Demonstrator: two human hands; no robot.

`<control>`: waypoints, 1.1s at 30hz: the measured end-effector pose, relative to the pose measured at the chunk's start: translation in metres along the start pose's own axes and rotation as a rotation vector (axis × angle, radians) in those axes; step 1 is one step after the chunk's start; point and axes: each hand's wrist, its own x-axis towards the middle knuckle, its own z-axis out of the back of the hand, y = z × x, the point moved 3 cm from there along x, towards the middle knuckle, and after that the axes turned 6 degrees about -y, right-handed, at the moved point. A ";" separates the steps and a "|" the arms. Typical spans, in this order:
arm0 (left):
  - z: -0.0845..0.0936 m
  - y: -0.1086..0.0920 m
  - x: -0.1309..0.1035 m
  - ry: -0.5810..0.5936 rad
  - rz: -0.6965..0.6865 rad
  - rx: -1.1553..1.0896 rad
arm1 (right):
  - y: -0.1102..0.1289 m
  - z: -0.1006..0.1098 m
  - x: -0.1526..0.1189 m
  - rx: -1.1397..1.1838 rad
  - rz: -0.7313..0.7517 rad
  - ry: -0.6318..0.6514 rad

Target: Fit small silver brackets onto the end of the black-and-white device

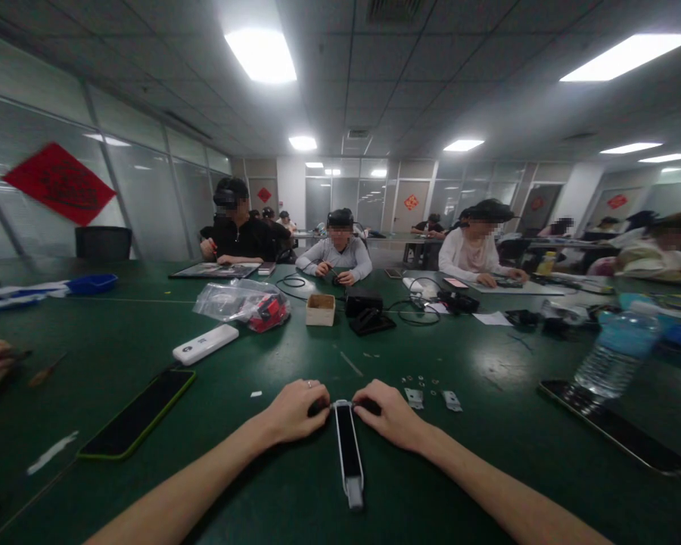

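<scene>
One slim device (349,443), white frame around a dark panel, lies on the green table (272,484) low in the middle of the head view, so call it the hub of the clock, 12 being away from the wearer. Left hand (295,410) comes in at 10 o'clock, right hand (396,412) at 2, and both meet around the device's 12 o'clock end. Fingers are curled inward on both, tips seemingly right up at the top corners; they're partly hidden, so I can't tell if they're properly pinching anything or just resting there. Pale end piece (354,492) points back to 6.

My read: the step in hand is fiddly two-handed work at that far end. Next move probably calls for light, even fingertip pressure from both sides without letting the body twist.

Nearby stuff: two little metal plates (414,399) just beyond the right hand toward 2, ring-like bits (421,380) scattered by them, untouched. Green-edged phone (139,415) over at 9, well apart.
</scene>
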 end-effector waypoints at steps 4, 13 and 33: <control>-0.004 0.002 0.001 -0.004 -0.028 -0.004 | -0.003 -0.001 0.000 -0.004 0.016 0.001; -0.004 0.003 0.001 0.007 -0.021 -0.006 | -0.003 -0.001 0.001 0.004 0.017 0.020; -0.002 0.000 0.003 0.018 -0.017 -0.017 | -0.006 -0.002 0.000 0.003 0.008 -0.008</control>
